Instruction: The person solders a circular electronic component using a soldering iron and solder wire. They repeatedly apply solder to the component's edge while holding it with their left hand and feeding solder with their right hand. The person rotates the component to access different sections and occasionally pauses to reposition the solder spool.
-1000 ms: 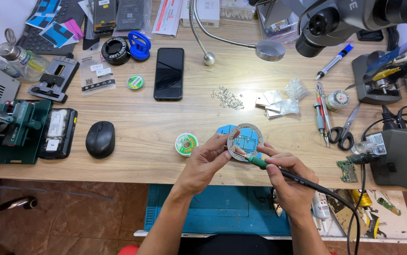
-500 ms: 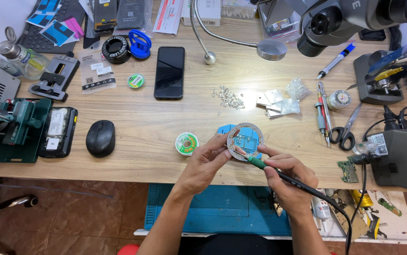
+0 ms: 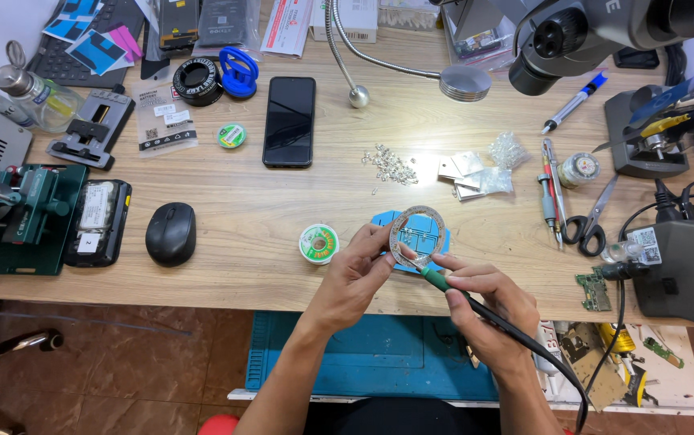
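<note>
**Head view: soldering iron tip at a ring-shaped board on the workbench**

The head view looks down on a ring-shaped circuit board (image 3: 418, 235), held above a blue silicone pad (image 3: 435, 242) near the front edge of the wooden workbench (image 3: 266, 242). The left hand (image 3: 357, 270) pinches the ring's near-left rim between thumb and fingers. The right hand (image 3: 488, 302) is clenched pen-fashion around a soldering iron (image 3: 444, 282) with a green collar, and its tip meets the ring's lower edge. The iron's black cable runs back over the right wrist toward the bottom right.

Taking the ring as the landmark: just to its left lies a small green spool of solder wick (image 3: 319, 242). Farther left sit a black computer mouse (image 3: 171, 233) and, beyond it, a green clamp fixture (image 3: 37, 213). Behind the ring, a little to the left, a black smartphone (image 3: 289, 121) lies face up, screen dark. Directly behind it is a scatter of tiny metal parts (image 3: 391, 165), and behind and to the right lie small clear plastic bags (image 3: 476, 177). To the right lie black-handled scissors (image 3: 591, 221) beside tweezers (image 3: 550, 189), then a grey soldering station (image 3: 689, 270) at the bench's right end. A small green circuit board (image 3: 594, 292) lies just in front of the scissors. Far behind and to the right stands a microscope head (image 3: 572, 32). Below the ring, under the bench edge, a blue work mat (image 3: 363, 354) shows between the forearms.
</note>
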